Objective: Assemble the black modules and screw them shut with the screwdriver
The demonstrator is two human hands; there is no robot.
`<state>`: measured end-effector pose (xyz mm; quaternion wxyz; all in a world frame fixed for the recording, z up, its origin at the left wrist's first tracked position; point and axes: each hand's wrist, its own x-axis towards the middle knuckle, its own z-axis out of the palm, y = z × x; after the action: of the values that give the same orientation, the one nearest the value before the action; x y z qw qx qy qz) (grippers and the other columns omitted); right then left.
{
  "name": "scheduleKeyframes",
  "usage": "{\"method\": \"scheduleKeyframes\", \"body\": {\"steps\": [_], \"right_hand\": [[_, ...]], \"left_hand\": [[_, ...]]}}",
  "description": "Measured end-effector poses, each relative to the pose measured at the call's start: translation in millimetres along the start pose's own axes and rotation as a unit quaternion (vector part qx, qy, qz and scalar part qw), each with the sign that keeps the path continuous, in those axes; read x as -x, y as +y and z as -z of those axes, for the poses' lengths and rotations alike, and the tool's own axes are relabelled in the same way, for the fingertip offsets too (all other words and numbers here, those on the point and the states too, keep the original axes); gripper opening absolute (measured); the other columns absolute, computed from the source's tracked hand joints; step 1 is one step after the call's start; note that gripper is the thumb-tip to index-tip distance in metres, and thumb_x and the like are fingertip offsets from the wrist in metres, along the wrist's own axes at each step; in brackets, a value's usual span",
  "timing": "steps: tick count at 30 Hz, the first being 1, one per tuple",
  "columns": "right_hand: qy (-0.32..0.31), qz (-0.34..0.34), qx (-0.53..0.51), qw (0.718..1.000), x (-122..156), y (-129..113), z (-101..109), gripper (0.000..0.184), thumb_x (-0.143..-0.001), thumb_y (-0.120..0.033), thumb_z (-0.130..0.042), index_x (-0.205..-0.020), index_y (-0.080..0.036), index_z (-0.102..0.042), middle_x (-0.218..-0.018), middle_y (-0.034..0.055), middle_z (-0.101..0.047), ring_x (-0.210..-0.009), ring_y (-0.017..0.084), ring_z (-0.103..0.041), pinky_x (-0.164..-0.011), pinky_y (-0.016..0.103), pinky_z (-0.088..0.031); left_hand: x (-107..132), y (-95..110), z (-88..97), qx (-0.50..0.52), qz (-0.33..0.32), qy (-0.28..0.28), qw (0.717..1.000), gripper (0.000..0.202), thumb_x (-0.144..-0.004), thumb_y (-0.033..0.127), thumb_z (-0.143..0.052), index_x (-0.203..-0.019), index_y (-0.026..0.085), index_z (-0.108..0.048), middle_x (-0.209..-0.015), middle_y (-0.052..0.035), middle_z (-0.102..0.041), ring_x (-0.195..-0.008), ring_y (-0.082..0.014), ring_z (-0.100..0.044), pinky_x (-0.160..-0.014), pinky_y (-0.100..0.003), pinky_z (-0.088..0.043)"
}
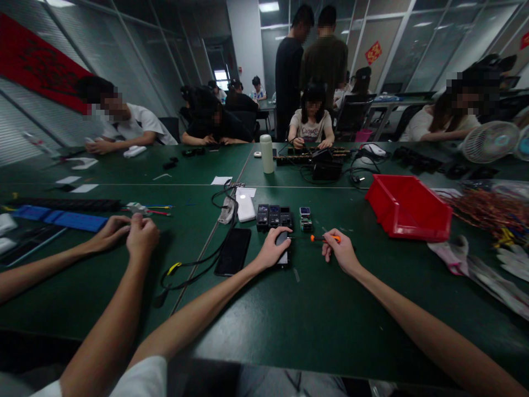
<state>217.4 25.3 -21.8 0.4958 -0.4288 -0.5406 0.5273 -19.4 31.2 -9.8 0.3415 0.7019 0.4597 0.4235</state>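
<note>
Left hand (273, 249) closed down over a small dark module (282, 248), pinning it flat on the green worktop (314, 320) so it cannot slide; right hand (339, 251) pinches an orange-handled screwdriver (320, 238) held level, tip aimed at the module's edge. Three like modules (273, 215) and a small circuit board (305, 218) lie just beyond, a black phone (233, 251) to the left, a red bin (407, 207) well to the right; a co-worker's hands (128, 231) work apart at far left

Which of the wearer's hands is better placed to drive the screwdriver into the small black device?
The right hand: it already grips the orange-handled screwdriver, tip pointing at the small black device. The left hand lies on that device, pinning it to the green table.
</note>
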Motion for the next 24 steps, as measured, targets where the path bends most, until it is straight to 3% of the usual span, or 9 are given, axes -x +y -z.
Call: {"method": "scheduleKeyframes", "body": {"steps": [9,18,24], "right_hand": [[0.01,0.036,-0.059,0.998,-3.6,1.9,0.2,0.028,-0.08,-0.037,-0.06,-0.097,-0.021,-0.045,-0.078,0.003,-0.067,-0.064,0.016,-0.064,-0.052,0.024,-0.046],[0.023,0.03,-0.035,0.999,-2.9,0.7,-1.6,0.025,-0.082,-0.043,-0.056,-0.089,-0.02,-0.046,-0.061,-0.0021,-0.062,-0.043,0.011,-0.056,-0.043,0.022,-0.044],[0.032,-0.001,-0.006,0.999,-2.0,3.3,0.3,0.028,-0.082,-0.048,-0.053,-0.081,-0.021,-0.047,-0.047,-0.0049,-0.056,-0.031,0.009,-0.044,-0.03,0.018,-0.031]], "left_hand": [[0.2,-0.3,-0.5,0.003,0.003,0.01,1.0,0.025,-0.08,0.026,-0.053,-0.105,0.024,-0.059,-0.106,-0.003,-0.056,-0.1,-0.0188,-0.051,-0.095,-0.034,-0.036],[-0.6,-0.6,-0.7,-0.002,-0.001,-0.001,1.0,0.026,-0.08,0.025,-0.053,-0.105,0.024,-0.058,-0.106,-0.0029,-0.055,-0.1,-0.0184,-0.05,-0.095,-0.033,-0.036],[-0.3,1.2,-0.4,-0.001,0.006,0.001,1.0,0.025,-0.08,0.026,-0.053,-0.104,0.024,-0.058,-0.104,-0.0025,-0.056,-0.1,-0.0184,-0.051,-0.096,-0.034,-0.036]]}}
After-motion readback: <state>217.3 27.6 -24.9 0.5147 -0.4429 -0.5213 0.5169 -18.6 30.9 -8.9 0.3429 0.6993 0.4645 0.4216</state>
